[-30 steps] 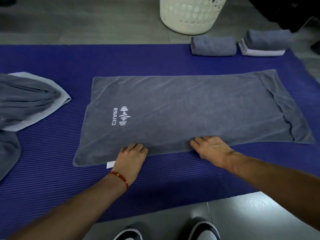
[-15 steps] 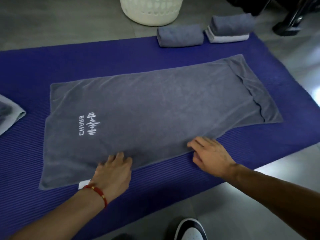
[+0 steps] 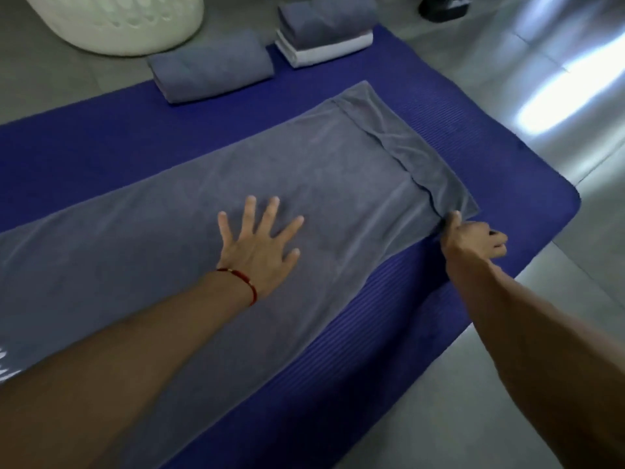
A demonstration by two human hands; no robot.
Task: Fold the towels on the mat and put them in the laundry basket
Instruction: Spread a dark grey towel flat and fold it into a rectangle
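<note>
A long grey towel (image 3: 304, 170) lies spread flat on the blue mat (image 3: 101, 130), with a turned-over strip at its right end. My left hand (image 3: 260, 245) lies flat on the middle of the towel, fingers spread, a red bracelet on the wrist. At the towel's near right corner, my right hand (image 3: 470, 235) pinches the cloth with curled fingers. The white laundry basket (image 3: 115, 25) stands on the floor beyond the mat, top left.
A folded grey towel (image 3: 211, 67) lies at the mat's far edge. Beside it is a grey towel stacked on a white one (image 3: 324, 32). Grey tiled floor (image 3: 541, 79) surrounds the mat; a dark object (image 3: 443, 6) stands at the top right.
My view swung to the right. My left hand moved from the near edge onto the towel's middle. My right hand slid right along the edge and took hold of the near right corner.
</note>
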